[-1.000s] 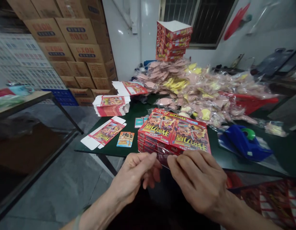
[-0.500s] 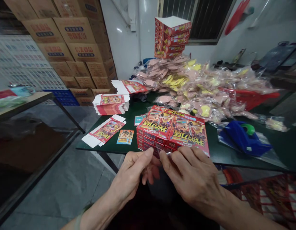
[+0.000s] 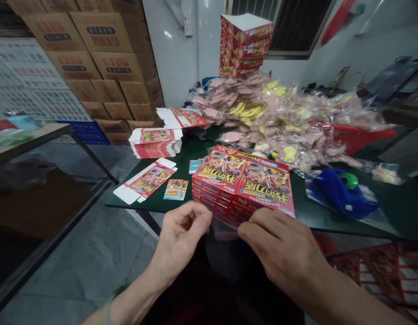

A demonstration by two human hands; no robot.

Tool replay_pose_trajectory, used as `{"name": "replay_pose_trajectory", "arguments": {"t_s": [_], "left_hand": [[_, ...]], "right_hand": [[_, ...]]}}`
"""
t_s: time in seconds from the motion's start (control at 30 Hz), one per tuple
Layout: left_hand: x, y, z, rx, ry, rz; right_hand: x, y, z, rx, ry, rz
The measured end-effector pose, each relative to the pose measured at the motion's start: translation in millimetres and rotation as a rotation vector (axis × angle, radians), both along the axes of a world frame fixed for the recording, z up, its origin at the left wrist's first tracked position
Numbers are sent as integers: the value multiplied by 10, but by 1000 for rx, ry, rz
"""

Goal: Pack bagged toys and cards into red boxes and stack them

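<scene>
Holding clear film point(image 3: 225, 224) w/ L hand point(image 3: 181, 239) & R hand point(image 3: 281, 246), fingertips clamped on edges, nr stacked red boxes point(image 3: 263, 185).

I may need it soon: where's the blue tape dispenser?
The blue tape dispenser sits at right in the head view, on clear plastic atop the green table, right of the red boxes.

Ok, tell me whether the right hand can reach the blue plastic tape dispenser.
Probably yes: nothing stands between the right hand and the dispenser, though that hand seems to pinch clear film.
</scene>
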State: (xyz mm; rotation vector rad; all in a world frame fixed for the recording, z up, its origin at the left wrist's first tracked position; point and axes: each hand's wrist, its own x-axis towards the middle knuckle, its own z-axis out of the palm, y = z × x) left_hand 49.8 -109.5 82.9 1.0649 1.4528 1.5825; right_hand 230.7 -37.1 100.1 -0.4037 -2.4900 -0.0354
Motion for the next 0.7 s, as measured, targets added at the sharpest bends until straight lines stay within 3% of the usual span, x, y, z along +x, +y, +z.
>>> {"name": "replay_pose_trajectory", "arguments": {"t_s": [0.07,0.17,0.2,0.33,0.43,0.57,0.7], "left_hand": [[-67,-41,77,247,244,3],[-154,-5,183,322,355,-366],[-169,30,206,300,359,-423],[-174,211,226,238,356,-269],[-182,323,184,132,224,-262],[-240,405,97,97,-44,-240],[-273,410,76,133,-41,-161]], "right_hand": [[-27,67,80,-158,-44,15],[-91,165,216,-273,-78,86],[-109,192,248,-292,-78,101],[-152,264,265,-365,-51,31],[-179,297,216,-385,-15,-54],[-238,359,173,-400,36,-56],[-307,415,232,-404,-37,-91]]}}
